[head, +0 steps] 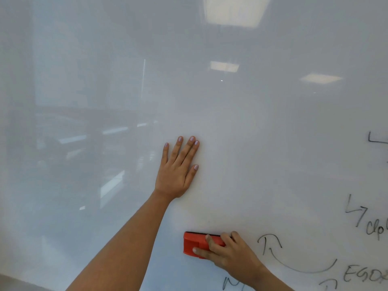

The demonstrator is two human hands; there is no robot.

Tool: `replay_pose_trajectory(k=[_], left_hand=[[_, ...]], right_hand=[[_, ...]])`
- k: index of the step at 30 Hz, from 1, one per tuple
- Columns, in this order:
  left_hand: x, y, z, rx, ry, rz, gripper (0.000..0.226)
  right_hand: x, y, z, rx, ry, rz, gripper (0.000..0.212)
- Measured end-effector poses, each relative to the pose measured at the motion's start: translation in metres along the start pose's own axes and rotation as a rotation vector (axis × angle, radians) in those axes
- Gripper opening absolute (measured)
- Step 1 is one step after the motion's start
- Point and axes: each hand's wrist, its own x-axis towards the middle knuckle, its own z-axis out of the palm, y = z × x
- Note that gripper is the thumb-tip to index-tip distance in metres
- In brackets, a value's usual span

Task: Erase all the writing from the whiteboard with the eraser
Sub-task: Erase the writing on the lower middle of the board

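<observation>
Whiteboard [273,143] fills pretty much my whole view, glossy enough that the ceiling lights [224,66] bounce off the upper part. Most of the surface is bare. My left hand [178,169] is flat against the middle of the board, fingers straight and slightly spread, holding nothing. My right hand [228,253] is lower down, fingers and thumb wrapped round the red eraser [195,244], which sits against the board with its black felt strip along the top. Black marker is on the right side and near the bottom:

- a curved arrow [294,259] just right of my right hand
- "EGO"-something [361,274] below its tail
- an angled arrow with "Clp" [361,217] higher up
- an L-shaped mark [378,139] by the right edge
- an M-ish scribble [233,285] under my wrist
</observation>
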Motion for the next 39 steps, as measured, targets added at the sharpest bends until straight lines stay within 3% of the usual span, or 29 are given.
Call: replay_pose_trajectory(k=[8,15,22,28,32,35,39], left_hand=[[-0.001,0.000,0.003,0.015,0.006,0.000,0.057],[-0.002,-0.001,0.004,0.011,0.008,0.008,0.058],[-0.002,-0.002,0.004,-0.020,0.039,-0.001,0.059],[-0.021,0.016,0.014,-0.069,0.044,-0.070,0.058],[-0.061,0.036,0.026,-0.045,-0.020,0.089,0.059],[-0.088,0.050,0.034,-0.014,-0.070,0.217,0.062],[-0.098,0.074,0.044,-0.015,-0.083,0.193,0.064]], right_hand=[[0.008,0.041,-0.031,-0.037,0.121,0.237,0.060],[-0.021,0.010,-0.009,-0.051,-0.028,0.107,0.082],[-0.023,0.052,-0.040,-0.056,0.131,0.393,0.053],[-0.043,0.027,-0.023,-0.003,0.060,0.383,0.062],[-0.078,0.036,-0.023,-0.064,0.068,0.319,0.067],[-0.093,0.058,-0.035,-0.086,0.141,0.443,0.054],[-0.094,0.065,-0.036,-0.086,0.187,0.555,0.051]])
